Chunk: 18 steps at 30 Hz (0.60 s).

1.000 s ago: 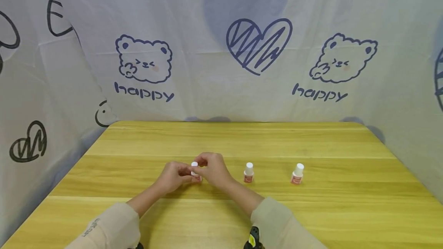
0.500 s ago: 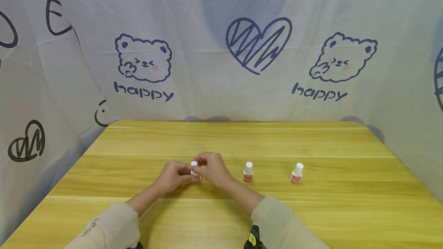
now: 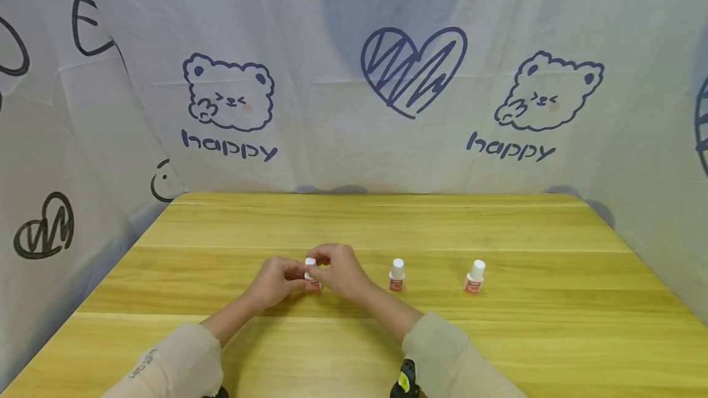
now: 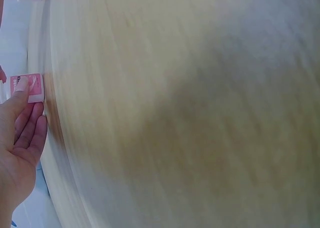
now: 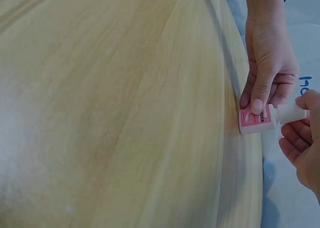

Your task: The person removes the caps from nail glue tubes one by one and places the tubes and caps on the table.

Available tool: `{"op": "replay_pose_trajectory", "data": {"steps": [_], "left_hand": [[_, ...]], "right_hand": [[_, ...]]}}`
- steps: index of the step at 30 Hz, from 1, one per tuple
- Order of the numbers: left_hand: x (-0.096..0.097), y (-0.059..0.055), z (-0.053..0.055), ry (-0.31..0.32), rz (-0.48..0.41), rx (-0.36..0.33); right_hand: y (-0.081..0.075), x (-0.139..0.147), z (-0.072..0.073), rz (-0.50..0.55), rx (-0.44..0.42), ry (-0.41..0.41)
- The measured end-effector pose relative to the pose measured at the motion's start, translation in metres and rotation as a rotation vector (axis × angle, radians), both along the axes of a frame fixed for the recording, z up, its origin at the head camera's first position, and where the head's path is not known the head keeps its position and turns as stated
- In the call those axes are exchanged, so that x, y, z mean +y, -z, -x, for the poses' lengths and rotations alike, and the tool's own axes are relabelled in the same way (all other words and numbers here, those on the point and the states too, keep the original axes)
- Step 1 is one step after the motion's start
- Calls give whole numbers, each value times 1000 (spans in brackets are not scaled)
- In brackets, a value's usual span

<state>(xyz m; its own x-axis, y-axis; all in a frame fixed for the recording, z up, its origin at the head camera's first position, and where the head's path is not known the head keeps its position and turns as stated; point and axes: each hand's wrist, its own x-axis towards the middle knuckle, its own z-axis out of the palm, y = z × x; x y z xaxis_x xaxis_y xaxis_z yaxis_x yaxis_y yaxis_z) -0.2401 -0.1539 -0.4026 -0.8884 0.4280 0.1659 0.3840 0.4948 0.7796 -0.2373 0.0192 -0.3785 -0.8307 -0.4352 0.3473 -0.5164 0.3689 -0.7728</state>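
Note:
A small white bottle with a pink label (image 5: 256,119) stands upright on the table, left of centre in the head view. My left hand (image 3: 275,283) grips its body, the thumb lying across the label in both wrist views. From the other side my right hand (image 3: 341,272) pinches the white cap (image 5: 291,114) between thumb and fingers. The cap sits on the bottle's neck. To the right stand two like bottles with white caps, a middle bottle (image 3: 396,276) and a right-hand bottle (image 3: 474,277), both untouched.
The wooden table (image 3: 354,349) runs back to a white cloth (image 3: 321,134) printed with hearts and bears. More cloth hangs at the left and right sides. A sleeve (image 3: 177,361) covers each forearm.

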Motion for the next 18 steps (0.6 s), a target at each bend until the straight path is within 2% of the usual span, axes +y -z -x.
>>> {"op": "replay_pose_trajectory", "data": {"steps": [5,12,18], "left_hand": [[0,-1,0,2,-2,5],[0,0,-1,13,-10,7],[0,0,-1,1,0,17]], "right_hand": [[0,-1,0,10,23,17],[1,-4,-3,17,53,103],[2,-5,-2,26,57,121]]}}
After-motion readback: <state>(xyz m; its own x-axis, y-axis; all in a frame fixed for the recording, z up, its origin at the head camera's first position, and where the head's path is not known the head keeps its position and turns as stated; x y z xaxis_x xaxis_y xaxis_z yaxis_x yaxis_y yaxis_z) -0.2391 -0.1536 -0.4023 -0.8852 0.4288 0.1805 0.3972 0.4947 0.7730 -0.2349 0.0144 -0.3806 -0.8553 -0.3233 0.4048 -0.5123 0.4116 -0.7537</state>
